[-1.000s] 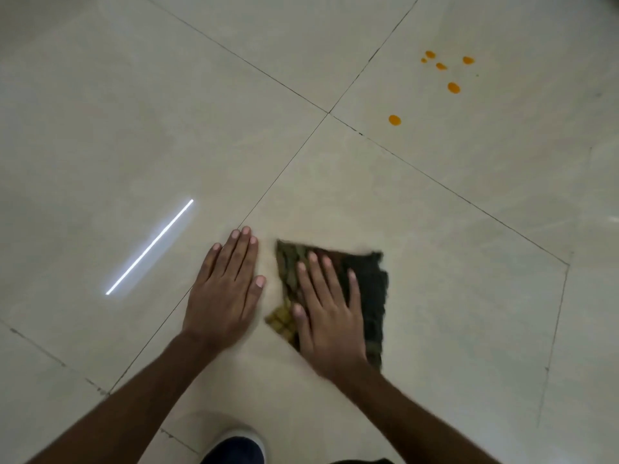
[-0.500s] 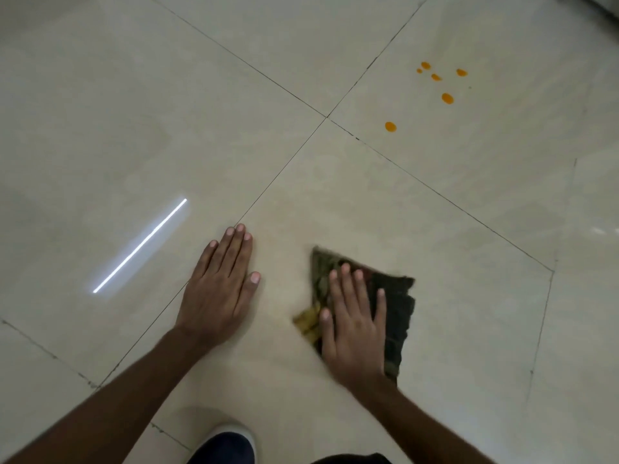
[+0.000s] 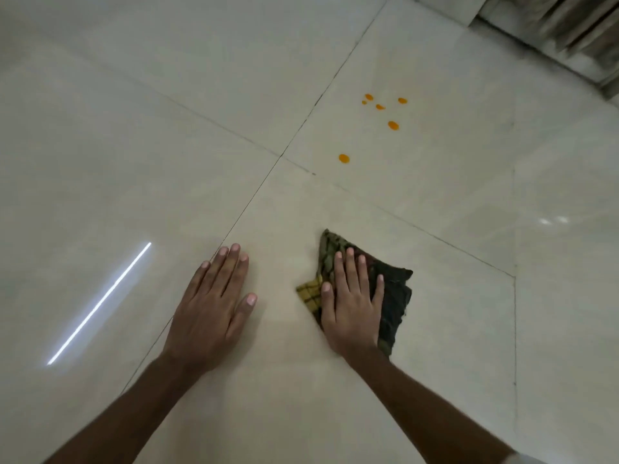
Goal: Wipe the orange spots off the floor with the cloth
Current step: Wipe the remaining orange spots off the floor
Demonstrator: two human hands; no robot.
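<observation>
Pressing flat on the floor, both hands sit near the bottom of the view with fingers spread and extended, neither curled around anything. The left hand rests bare on the tile, straddling a grout line that runs diagonally away toward a four-tile corner. The right hand lies palm-down on top of the cloth, pinning it rather than gripping it; the cloth is a dark checked rag with a yellow patch showing by the thumb, bunched into a rough wedge whose longer edge runs from the wrist side up to a pointed corner ahead of the fingertips. That corner points away from the person and a little left. Beyond the tile corner, on the next tile over, lie the orange spots: one lone drop nearest, then another further on, then a small cluster furthest out. They lie ahead of the right hand and well apart from the cloth, strung roughly along a line running away and slightly right. The right hand is clearly the nearer one, so the coming move is probably a forward push of the cloth across the grout line toward the nearest drop.
</observation>
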